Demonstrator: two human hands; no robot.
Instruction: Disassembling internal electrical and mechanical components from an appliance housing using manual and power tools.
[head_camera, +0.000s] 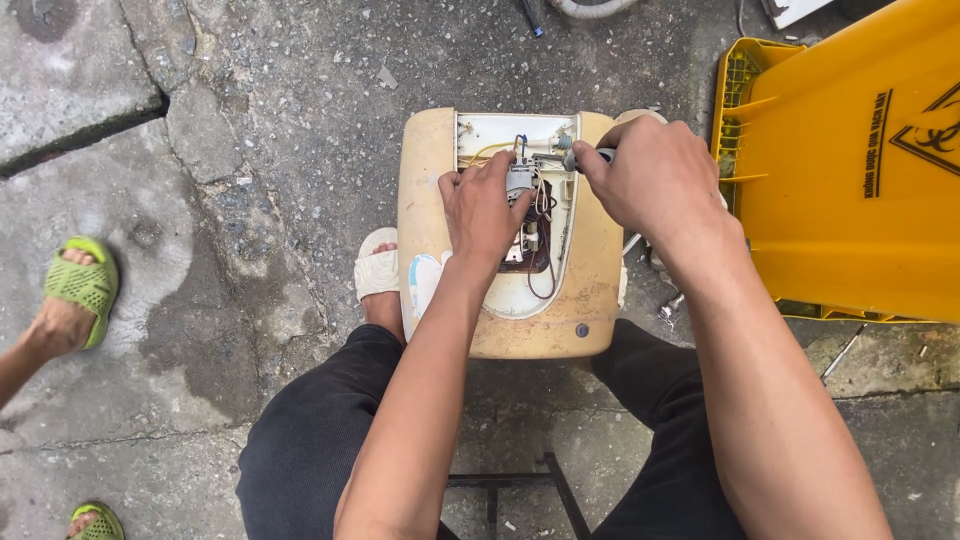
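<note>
A yellowed cream plastic appliance casing (430, 190) rests on my knees, its open cavity showing wires and a small grey part (520, 178). My left hand (480, 210) presses inside the cavity, fingers on that grey part and the red and white wires. My right hand (650, 180) grips a screwdriver (560, 158) by its handle, the metal tip pointing left into the top of the cavity near a blue wire.
A yellow plastic bin (850, 170) lies on its side at right, close to my right forearm. Another person's feet in green sandals (80, 285) stand at left. My foot in a white sandal (378, 270) is under the casing. Cracked concrete ground all around.
</note>
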